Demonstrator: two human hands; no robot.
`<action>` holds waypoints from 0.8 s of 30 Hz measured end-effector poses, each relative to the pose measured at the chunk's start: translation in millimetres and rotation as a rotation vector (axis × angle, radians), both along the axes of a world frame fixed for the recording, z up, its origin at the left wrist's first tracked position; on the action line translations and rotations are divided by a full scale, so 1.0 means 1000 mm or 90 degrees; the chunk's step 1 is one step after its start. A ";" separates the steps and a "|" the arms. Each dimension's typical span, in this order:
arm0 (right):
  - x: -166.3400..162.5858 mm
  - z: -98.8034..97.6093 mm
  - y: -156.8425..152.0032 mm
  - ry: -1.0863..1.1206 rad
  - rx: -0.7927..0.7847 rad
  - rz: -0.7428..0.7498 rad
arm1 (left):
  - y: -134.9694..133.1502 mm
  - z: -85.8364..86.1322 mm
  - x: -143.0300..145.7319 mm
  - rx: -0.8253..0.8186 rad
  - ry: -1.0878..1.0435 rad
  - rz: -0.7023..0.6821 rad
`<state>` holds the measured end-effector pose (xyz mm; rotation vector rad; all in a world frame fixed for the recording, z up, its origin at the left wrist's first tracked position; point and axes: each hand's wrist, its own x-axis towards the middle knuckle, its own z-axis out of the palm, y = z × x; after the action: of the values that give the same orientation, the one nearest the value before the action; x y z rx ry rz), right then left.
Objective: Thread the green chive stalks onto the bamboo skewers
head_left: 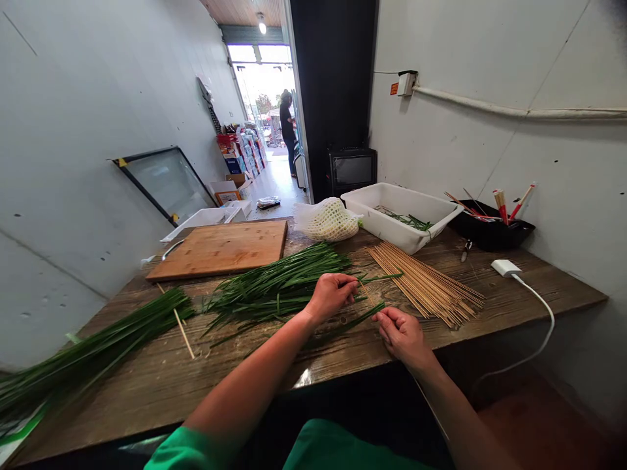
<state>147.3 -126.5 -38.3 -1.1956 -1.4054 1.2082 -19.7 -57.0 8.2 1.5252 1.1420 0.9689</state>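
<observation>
My left hand (333,295) is closed in a pinch on what looks like a narrow green leaf (385,277), which sticks out to the right of its fingertips. Facing it, my right hand (402,331) pinches the end of a long green leaf strip (365,316) together with a thin bamboo skewer (366,292). The skewer slants from the left fingertips down through the right hand and past the table edge. Behind my left hand lies a pile of long green leaves (289,277). A fan of bamboo skewers (426,282) rests right of both hands.
A wooden cutting board (225,248), a net-wrapped bundle (327,220) and a white tub (372,222) with leaf pieces line the back. Another leaf bunch (122,333) lies left. At right are a black tray (490,232) and a white charger (506,267). A person (287,127) stands by the doorway.
</observation>
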 end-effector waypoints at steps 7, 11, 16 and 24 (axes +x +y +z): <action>0.000 0.000 0.001 -0.008 0.007 0.007 | -0.001 -0.002 0.000 0.059 0.030 0.021; -0.001 0.001 0.000 -0.011 0.011 0.002 | -0.001 -0.002 0.000 0.070 0.044 0.037; 0.000 0.003 -0.001 -0.017 0.013 -0.004 | 0.000 -0.002 0.000 0.072 0.056 0.022; -0.001 0.004 -0.002 -0.021 0.007 -0.013 | -0.001 0.001 0.000 0.049 0.044 0.027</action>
<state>146.1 -128.1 -34.3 -1.2238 -1.4187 1.1701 -19.2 -58.5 8.9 1.6124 1.2018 1.0048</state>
